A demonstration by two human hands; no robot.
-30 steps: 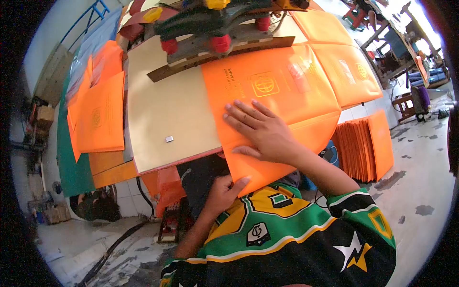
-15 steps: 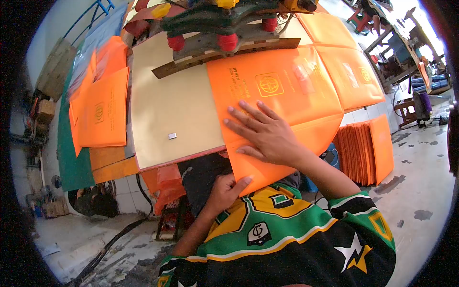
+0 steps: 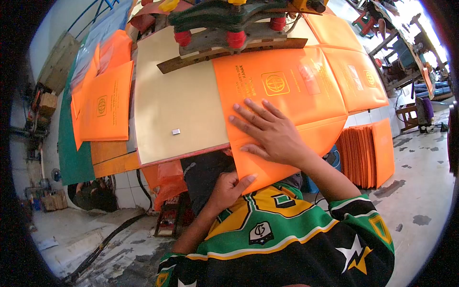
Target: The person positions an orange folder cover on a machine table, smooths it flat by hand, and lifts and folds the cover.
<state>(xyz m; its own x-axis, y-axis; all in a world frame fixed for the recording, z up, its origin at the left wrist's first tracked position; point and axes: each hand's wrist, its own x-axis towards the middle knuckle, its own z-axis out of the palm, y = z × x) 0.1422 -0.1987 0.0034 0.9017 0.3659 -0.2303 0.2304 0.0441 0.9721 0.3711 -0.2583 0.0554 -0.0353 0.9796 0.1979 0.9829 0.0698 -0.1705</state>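
Observation:
An orange plastic folder cover (image 3: 306, 100) with gold printing lies opened out over the right part of a cream board (image 3: 179, 100). My right hand (image 3: 270, 134) rests flat on the cover, fingers spread. At the cover's near corner, which hangs past the board's edge, my left hand (image 3: 232, 189) grips it with the thumb on top; its other fingers are partly hidden underneath. A small whitish metal-looking block (image 3: 176, 132) sits on the board, left of my right hand.
Above the board's far side is a green press head (image 3: 210, 26) with red knobs and a long metal bar (image 3: 229, 53). Orange printed covers (image 3: 107, 103) are piled at left. A stack of orange covers (image 3: 363, 155) stands at right. A black cable (image 3: 110, 239) crosses the floor.
The head view has shifted slightly, so the board and press appear a little further right. Both hands keep about the same places on the orange cover.

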